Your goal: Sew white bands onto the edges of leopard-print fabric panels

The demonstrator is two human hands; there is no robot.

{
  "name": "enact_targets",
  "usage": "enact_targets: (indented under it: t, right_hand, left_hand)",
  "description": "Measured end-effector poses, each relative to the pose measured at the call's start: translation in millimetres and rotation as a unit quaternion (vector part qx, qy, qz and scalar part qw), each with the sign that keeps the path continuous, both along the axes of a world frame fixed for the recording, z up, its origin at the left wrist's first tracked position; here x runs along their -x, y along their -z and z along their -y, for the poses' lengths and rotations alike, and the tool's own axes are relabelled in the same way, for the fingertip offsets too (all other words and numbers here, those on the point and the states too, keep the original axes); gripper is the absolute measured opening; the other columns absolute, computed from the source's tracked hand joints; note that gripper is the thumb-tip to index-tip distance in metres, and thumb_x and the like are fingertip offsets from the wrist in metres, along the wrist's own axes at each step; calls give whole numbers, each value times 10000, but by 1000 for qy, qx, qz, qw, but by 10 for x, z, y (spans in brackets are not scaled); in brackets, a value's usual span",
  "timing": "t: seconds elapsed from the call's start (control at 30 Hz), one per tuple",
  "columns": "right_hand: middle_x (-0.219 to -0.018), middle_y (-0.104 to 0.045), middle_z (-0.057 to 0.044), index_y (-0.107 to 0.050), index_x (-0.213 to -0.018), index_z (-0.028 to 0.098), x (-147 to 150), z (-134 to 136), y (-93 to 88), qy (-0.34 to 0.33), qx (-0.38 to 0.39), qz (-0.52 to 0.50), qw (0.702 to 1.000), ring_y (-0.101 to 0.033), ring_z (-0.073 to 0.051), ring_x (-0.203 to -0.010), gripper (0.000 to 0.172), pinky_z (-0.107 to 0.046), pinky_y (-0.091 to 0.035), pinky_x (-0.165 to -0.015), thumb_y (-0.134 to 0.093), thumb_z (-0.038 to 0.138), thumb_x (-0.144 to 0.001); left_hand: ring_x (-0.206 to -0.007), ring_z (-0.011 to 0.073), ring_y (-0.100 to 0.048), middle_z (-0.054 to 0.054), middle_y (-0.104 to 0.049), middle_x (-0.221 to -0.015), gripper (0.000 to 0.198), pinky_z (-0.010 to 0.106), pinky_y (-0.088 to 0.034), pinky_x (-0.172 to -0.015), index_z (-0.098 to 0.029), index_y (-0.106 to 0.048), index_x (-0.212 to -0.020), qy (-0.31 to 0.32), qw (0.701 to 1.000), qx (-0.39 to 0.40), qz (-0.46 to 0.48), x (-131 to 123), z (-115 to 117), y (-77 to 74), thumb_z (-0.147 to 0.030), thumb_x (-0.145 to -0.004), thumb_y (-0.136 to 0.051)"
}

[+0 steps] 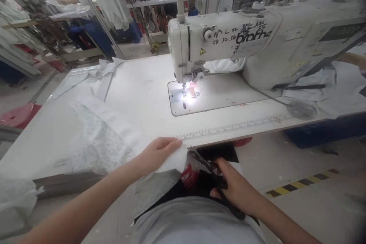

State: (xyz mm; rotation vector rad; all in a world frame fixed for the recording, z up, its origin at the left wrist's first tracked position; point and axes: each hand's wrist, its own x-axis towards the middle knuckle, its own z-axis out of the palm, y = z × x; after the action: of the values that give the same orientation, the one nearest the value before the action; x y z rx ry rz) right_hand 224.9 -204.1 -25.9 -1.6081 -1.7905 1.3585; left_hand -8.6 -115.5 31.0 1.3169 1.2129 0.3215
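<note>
A white sewing machine (214, 34) stands on a pale table (137, 87), its lamp lighting the needle (184, 89). I am using the machine as the landmark for every place here.

In front of the machine, at the table's near edge, a person's left hand (158, 154) pinches the corner of white fabric (173, 160), thumb uppermost. To the left of the machine, a leaf-patterned stretch of cloth (100, 141) spreads over the table; part of the material droops over the edge in front of the machine. The right hand (236, 188), in front of the machine and slightly right of its needle, is wrapped around the handles of black scissors (219, 183). The tips point at the pinched corner, just beside the left fingertips; whether they touch the fabric I cannot tell.

That closeness looks like the main hazard: should the blades close while the fingers creep forward, a fingertip could be nicked. The drooping material might also swing between the blades and be cut by accident, because it hangs loose below the grip. Its own weight could drag the rest off the table if the pinch slackens. The scissors also hang above the lap, so a slip could catch the pale shirt (197, 221). The needle, well apart from both hands, seems a lesser worry.
</note>
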Motion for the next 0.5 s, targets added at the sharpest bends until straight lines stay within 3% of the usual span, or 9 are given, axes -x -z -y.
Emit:
enact_targets:
  t: [0.13,0.27,0.37,0.5]
  right_hand:
    - [-904,-497,-8,-439,-874,212,90,36,-41,-4,0,-16,1000,-497,-200,-824,284,-298,-415,-711,-582,138,-640]
    - [-881,-484,7,-422,-823,215,177,54,-58,-12,-8,-27,1000,-487,-190,-818,270,-287,-401,-713,-589,120,-633]
    - [-872,-482,11,-425,-823,219,254,45,-76,-17,-28,-38,999,-478,-189,-816,285,-276,-396,-689,-598,106,-627]
    - [-855,-483,17,-412,-796,223,335,32,-82,-6,-52,-35,998,-479,-179,-783,286,-255,-385,-631,-609,112,-621]
  left_hand:
    - [-518,115,-510,21,-608,-656,292,200,-366,-453,-165,-668,-809,-6,997,55,50,86,81,-80,-441,-739,-605]
    - [-727,170,-599,37,-663,-826,267,257,-466,-655,-187,-680,-924,38,998,20,56,137,123,-126,-378,-751,-610]
    - [-788,185,-603,42,-666,-838,267,277,-468,-716,-178,-679,-887,33,998,12,52,136,159,-89,-400,-776,-582]
    - [-749,174,-603,42,-677,-842,265,252,-463,-657,-172,-676,-838,-15,998,25,64,102,226,-11,-414,-765,-595]
